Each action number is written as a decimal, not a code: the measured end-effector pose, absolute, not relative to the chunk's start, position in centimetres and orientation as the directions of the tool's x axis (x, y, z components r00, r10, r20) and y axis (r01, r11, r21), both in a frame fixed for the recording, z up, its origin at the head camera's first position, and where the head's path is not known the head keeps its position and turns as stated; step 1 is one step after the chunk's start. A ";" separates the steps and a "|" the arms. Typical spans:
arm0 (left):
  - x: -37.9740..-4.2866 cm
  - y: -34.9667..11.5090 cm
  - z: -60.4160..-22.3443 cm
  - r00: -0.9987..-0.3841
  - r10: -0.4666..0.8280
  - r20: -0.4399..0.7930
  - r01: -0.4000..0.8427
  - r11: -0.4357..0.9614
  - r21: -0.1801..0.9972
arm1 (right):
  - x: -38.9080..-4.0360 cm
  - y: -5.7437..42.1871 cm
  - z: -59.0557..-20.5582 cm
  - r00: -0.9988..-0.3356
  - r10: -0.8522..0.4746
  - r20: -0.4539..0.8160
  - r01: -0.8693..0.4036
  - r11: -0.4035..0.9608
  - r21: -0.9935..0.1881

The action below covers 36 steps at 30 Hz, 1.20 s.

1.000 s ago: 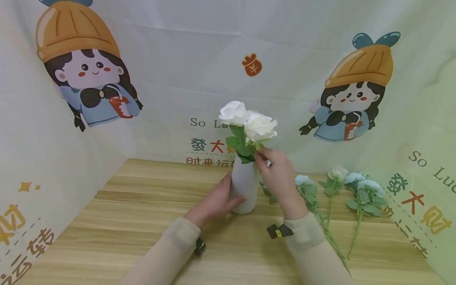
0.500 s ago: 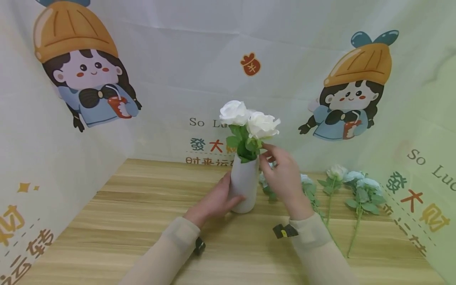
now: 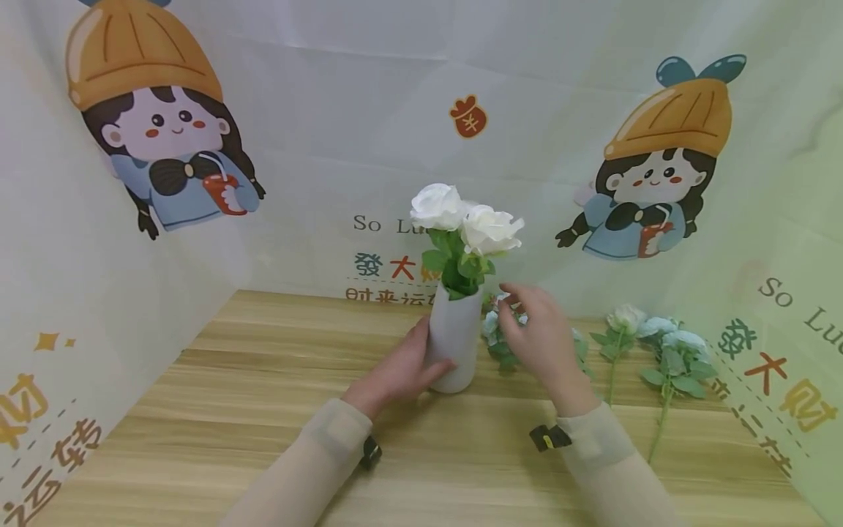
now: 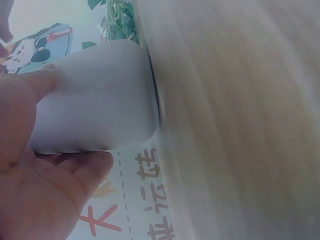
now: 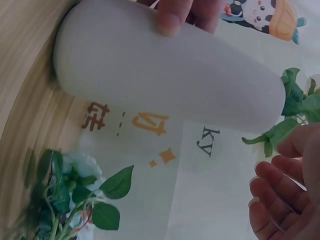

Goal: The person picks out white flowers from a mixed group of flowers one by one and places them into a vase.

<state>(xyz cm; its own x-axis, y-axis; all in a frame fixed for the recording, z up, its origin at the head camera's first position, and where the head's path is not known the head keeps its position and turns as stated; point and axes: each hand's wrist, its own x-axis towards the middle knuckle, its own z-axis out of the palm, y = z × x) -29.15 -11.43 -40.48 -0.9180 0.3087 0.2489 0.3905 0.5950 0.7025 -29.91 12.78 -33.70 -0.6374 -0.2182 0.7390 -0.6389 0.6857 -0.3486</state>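
Note:
A tall white vase (image 3: 454, 344) stands on the table, with white roses (image 3: 492, 230) and green leaves rising from its mouth. My left hand (image 3: 398, 366) grips the vase low on its left side; in the left wrist view the thumb and fingers wrap the vase wall (image 4: 100, 100). Just right of the vase mouth is my right hand (image 3: 543, 337), its fingers loosely bent and holding nothing. The right wrist view puts those fingers (image 5: 272, 185) close to the leaves (image 5: 300, 107) at the vase mouth; a gap shows between them in the head view.
Pale blue flowers (image 3: 492, 327) lie behind the right hand, partly hidden by it. Farther right lie a white rose (image 3: 624, 320) and a pale blue bloom (image 3: 685, 344), stems toward me. Printed cloth (image 3: 316, 146) walls the wooden table (image 3: 250, 366).
My right hand has let go beneath the right white rose and moved right and slightly down, away from the vase. That rose has shifted a little right. The left hand keeps its grip.

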 end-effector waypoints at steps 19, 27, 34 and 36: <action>-29.1 -11.4 -40.4 -0.909 0.323 0.264 0.412 0.603 0.683 | -31.2 20.0 -34.3 -0.805 -0.092 0.586 -0.382 0.836 -0.393; -29.2 -11.3 -40.3 -0.910 0.324 0.260 0.411 0.612 0.676 | -32.0 24.3 -34.2 -0.920 -0.021 0.391 -0.204 0.878 -0.434; -29.3 -11.4 -40.4 -0.911 0.323 0.258 0.408 0.599 0.689 | -32.9 27.1 -35.2 -1.000 -0.009 0.027 -0.018 0.942 -0.335; -29.3 -11.4 -40.5 -0.912 0.323 0.254 0.404 0.597 0.693 | -32.8 27.4 -35.4 -0.997 -0.003 -0.075 0.020 0.952 -0.307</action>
<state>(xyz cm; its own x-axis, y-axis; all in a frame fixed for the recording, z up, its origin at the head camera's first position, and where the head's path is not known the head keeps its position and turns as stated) -29.27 -11.45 -40.49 -0.9118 0.3225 0.2541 0.4043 0.5967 0.6932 -32.85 27.36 -35.44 -0.9972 -0.0034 -0.0751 0.0198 0.9516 -0.3066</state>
